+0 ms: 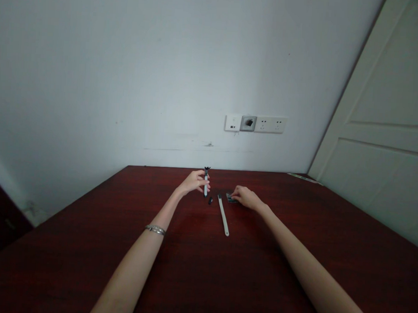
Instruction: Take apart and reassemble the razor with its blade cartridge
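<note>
My left hand (194, 182) is closed around a slim white-handled tool (205, 186) held upright. Its dark head flares out at the top like a fork or T, too small to make out further. Just below it, a small black piece (210, 200) lies on the table. My right hand (244, 196) has its fingertips pinched at a small flat dark-and-clear packet (229, 198) on the table. Between the two hands lies a long white stick (223, 216) with a dark far tip and a small hole at its near end.
The dark red wooden table (174, 276) runs up to a pale wall. Above its back edge are a row of wall sockets and switches (255, 124). At the back right corner lies a thin flat strip (304, 178), beside a white panelled door (382, 128).
</note>
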